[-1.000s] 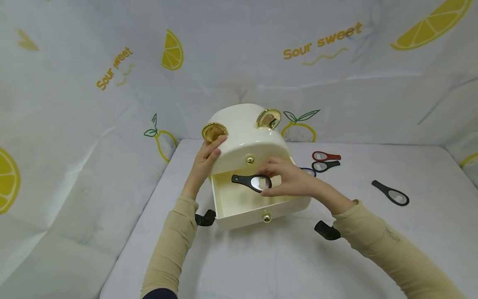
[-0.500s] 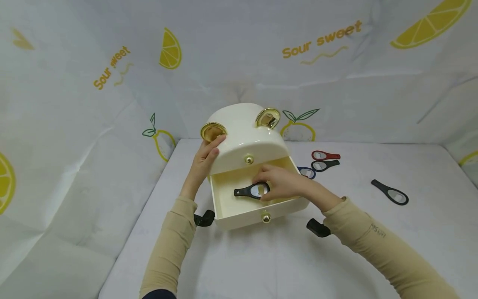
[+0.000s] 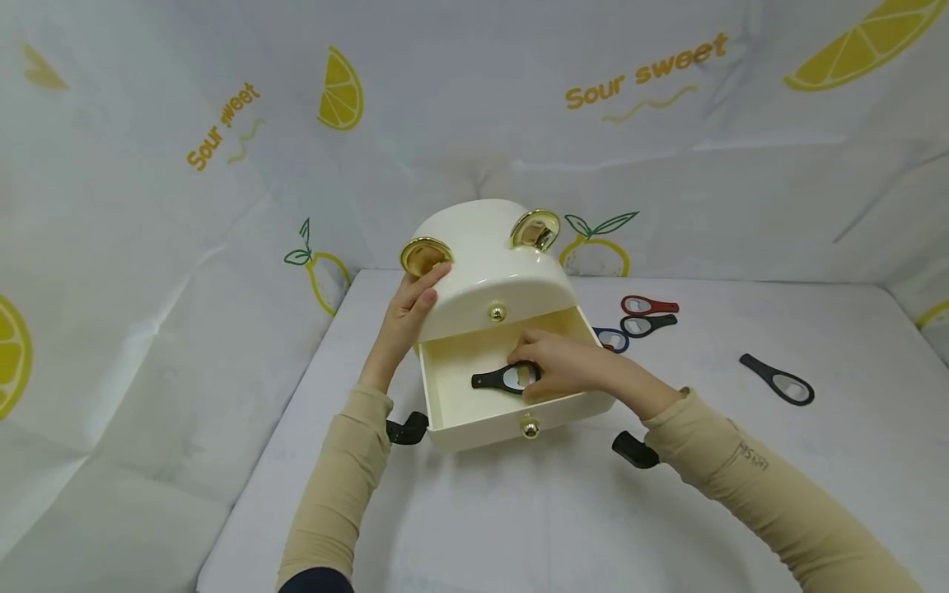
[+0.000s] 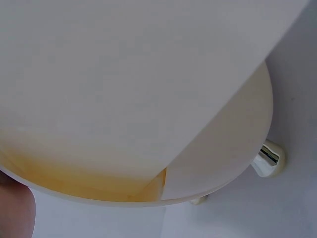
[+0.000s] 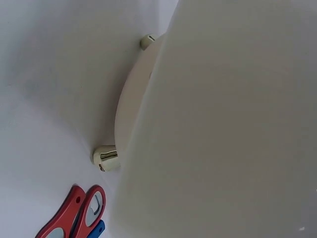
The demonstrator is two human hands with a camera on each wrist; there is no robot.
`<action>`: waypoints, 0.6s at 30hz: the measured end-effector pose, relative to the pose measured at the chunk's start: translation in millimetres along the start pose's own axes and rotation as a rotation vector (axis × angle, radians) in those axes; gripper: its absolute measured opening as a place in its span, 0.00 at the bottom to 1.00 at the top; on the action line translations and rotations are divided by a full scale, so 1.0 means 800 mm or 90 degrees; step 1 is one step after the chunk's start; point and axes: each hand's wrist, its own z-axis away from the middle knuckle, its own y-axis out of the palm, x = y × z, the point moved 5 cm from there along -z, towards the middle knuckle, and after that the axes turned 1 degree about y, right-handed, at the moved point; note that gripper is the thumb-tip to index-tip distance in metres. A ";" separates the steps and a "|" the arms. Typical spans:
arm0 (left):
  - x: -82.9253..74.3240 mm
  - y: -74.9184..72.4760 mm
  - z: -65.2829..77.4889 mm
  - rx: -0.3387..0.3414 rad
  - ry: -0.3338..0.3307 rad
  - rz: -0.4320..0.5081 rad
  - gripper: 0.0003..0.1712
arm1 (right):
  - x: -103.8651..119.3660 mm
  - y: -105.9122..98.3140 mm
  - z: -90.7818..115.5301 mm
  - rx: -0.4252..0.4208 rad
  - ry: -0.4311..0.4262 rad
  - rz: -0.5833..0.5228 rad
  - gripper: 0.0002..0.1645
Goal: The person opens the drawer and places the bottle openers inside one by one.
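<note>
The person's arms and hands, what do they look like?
The left hand and right hand are bare. The left sleeve and right sleeve are tan, the right with blurry dark writing. Something dark blue covers the left one's end. Black stubs show near both hands.

The desk (image 3: 504,527) has a white surface, which extends below both hands. On it stands a white box (image 3: 482,276); the left hand (image 3: 408,315) touches its side, and the right hand (image 3: 563,362) is above its pulled-out drawer (image 3: 463,436). Farther away than the right hand, and to its right, lie a red opener (image 3: 660,306) and a black opener (image 3: 658,324), one just beside the other. A blue opener (image 3: 612,334) lies nearer to this hand, partly hidden by the drawer. Well apart, to the right of the same hand, lies another black opener (image 3: 774,379). In the right wrist view, two red openers (image 5: 90,219) lie near a gold foot (image 5: 106,157) of the box.
</note>
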 end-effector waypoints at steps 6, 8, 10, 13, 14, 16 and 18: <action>-0.001 0.000 0.000 -0.003 -0.006 -0.001 0.39 | -0.002 -0.001 -0.001 -0.001 0.012 -0.020 0.27; -0.001 0.000 0.000 -0.005 -0.007 -0.003 0.40 | -0.002 -0.001 -0.001 0.001 0.010 -0.021 0.26; -0.002 0.000 0.000 -0.007 -0.008 -0.003 0.41 | -0.002 -0.001 -0.001 0.003 0.010 -0.019 0.26; -0.003 0.001 0.000 -0.008 -0.008 -0.005 0.42 | -0.003 0.000 -0.001 0.009 0.018 -0.017 0.26; -0.003 0.001 0.000 -0.009 -0.008 -0.005 0.42 | -0.003 0.000 -0.001 0.011 0.022 -0.016 0.26; -0.003 0.001 0.000 -0.009 -0.006 -0.006 0.42 | -0.002 0.000 -0.002 0.014 0.027 -0.016 0.26; -0.003 0.001 0.000 -0.010 -0.004 -0.006 0.42 | -0.002 0.001 -0.002 0.017 0.033 -0.014 0.26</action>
